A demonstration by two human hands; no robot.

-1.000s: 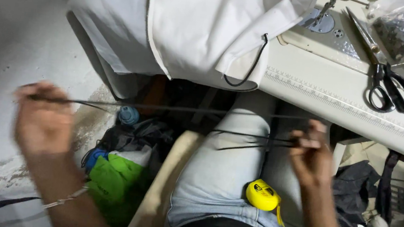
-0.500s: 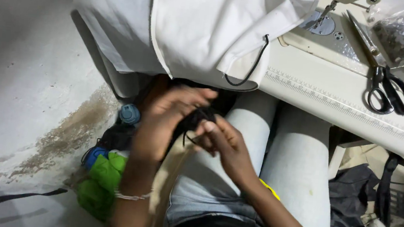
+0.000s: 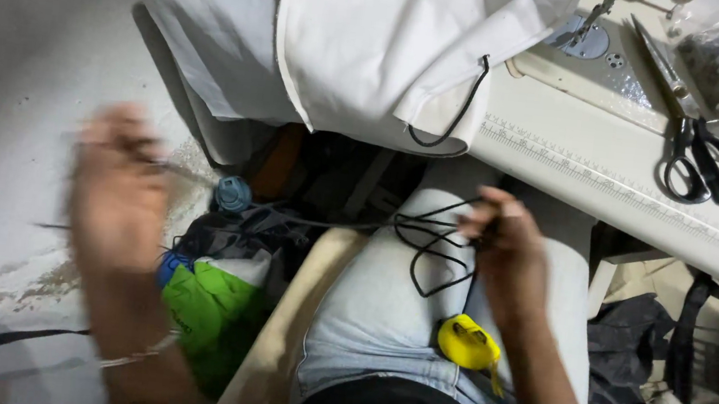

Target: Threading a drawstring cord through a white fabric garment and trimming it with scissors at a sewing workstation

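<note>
Clearly I'm midway through measuring off cord: my right hand pinches several loops over my lap, closed on them, while my left hand, blurred, looks closed on the far end, stretched out left. More loose cord hangs from the white cloth, unwound.

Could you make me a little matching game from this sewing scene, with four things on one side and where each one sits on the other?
Things:
1. scissors
2. yellow tape measure
3. black cord
4. white fabric

Places:
A. on the person's lap
B. looped in the right hand
C. draped over the table's edge
D. flat on the sewing table

Pairs: 1-D, 2-A, 3-B, 4-C
</note>
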